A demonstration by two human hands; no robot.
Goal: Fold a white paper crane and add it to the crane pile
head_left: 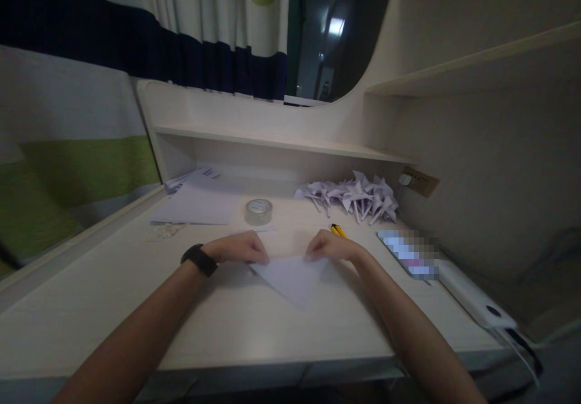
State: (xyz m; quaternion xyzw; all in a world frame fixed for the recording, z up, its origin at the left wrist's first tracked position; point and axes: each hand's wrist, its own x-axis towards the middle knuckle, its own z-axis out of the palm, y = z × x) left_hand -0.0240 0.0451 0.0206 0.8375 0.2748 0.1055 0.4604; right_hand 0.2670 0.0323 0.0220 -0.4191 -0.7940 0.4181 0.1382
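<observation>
A white sheet of paper (pixel 293 278), folded to a triangle with its point toward me, is held just over the desk (pixel 254 325). My left hand (pixel 242 248) pinches its left corner, fingers closed. At the upper right edge my right hand (pixel 329 246) grips the same paper, fingers closed too. Beyond my left hand stands a roll of clear tape (pixel 258 212). A yellow and black utility knife (pixel 338 231) lies just behind my right hand, partly covered by it.
Folded paper pinwheels (pixel 358 197) are heaped at the back right. A stack of white paper (pixel 197 201) lies at the back left, with small scraps (pixel 166 231) before it. On the right are a lit phone (pixel 403 252) and a white power strip (pixel 474 295) with cables.
</observation>
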